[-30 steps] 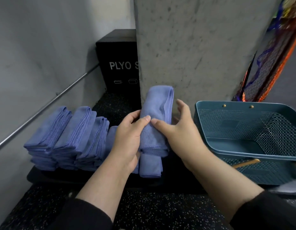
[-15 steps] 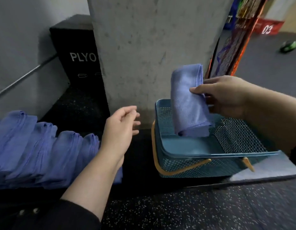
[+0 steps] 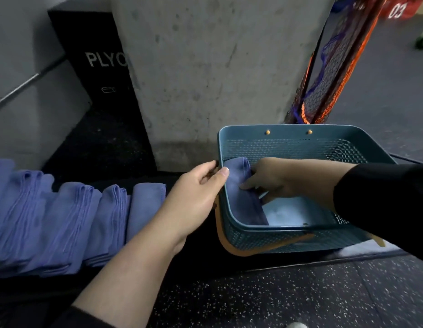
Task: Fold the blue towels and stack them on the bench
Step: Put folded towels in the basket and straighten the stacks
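Note:
A folded blue towel point(image 3: 243, 197) stands on edge inside the teal mesh basket point(image 3: 288, 132), leaning against its left wall. My right hand point(image 3: 269, 181) is down in the basket with its fingers curled round the towel. My left hand point(image 3: 196, 197) grips the basket's left rim, thumb over the edge. A row of folded blue towels point(image 3: 63, 221) lies overlapping on the dark bench point(image 3: 193, 263) to the left.
A concrete pillar point(image 3: 217, 67) rises right behind the basket. A black plyo box point(image 3: 99, 62) stands at the back left beside a grey wall with a metal rail point(image 3: 21, 88). An orange and black net point(image 3: 329, 79) hangs at the right. Speckled rubber floor point(image 3: 276, 294) lies in front.
My right hand carried the folded towel from the row over to the right and lowered it into the basket. My left hand let go of the towel and took hold of the basket's rim.

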{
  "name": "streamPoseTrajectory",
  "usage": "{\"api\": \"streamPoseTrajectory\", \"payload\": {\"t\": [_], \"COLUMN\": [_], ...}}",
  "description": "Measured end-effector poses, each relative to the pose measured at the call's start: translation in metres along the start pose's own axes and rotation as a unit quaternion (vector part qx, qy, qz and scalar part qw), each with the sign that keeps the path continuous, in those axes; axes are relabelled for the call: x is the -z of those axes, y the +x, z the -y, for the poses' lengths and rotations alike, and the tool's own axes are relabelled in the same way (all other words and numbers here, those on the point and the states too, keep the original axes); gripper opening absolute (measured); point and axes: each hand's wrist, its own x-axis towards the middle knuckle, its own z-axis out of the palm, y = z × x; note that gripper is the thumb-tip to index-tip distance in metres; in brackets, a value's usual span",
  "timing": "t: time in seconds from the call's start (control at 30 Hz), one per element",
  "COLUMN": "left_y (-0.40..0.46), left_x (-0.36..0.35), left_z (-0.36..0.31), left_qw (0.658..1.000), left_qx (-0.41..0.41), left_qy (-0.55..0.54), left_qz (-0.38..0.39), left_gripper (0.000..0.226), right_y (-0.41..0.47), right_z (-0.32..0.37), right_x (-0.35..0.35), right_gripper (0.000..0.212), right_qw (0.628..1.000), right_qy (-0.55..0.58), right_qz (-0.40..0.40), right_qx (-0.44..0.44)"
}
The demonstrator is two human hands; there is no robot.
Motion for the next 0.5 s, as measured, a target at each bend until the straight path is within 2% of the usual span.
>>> {"api": "streamPoseTrajectory", "payload": {"t": [0.17, 0.23, 0.33, 0.43, 0.47, 0.5], "left_y": [0.000, -0.001, -0.004, -0.008, -0.010, -0.013], "left_x": [0.005, 0.009, 0.019, 0.036, 0.044, 0.052], "left_z": [-0.004, -0.005, -0.008, -0.011, -0.013, -0.013], "left_qw": [1.000, 1.000, 0.998, 0.993, 0.990, 0.987], "left_qx": [0.005, 0.006, 0.009, -0.008, -0.015, -0.021], "left_qy": [0.008, 0.007, 0.018, 0.032, 0.040, 0.050], "left_qz": [-0.013, -0.019, -0.052, -0.110, -0.131, -0.152], "left_gripper": [0.047, 0.043, 0.036, 0.016, 0.013, 0.013], "right_y": [0.014, 0.014, 0.009, -0.006, -0.013, -0.024], "right_z": [-0.010, -0.008, 0.002, 0.022, 0.030, 0.041], "right_x": [-0.009, -0.009, -0.002, 0.009, 0.013, 0.016], "right_gripper": [0.031, 0.033, 0.044, 0.047, 0.047, 0.046], "right_qw": [0.995, 0.983, 0.947, 0.873, 0.864, 0.877], "right_qy": [-0.092, -0.182, -0.316, -0.473, -0.481, -0.449], "right_qz": [0.011, 0.000, -0.052, -0.109, -0.131, -0.150], "right_qx": [-0.039, -0.034, -0.011, 0.051, 0.073, 0.085]}}
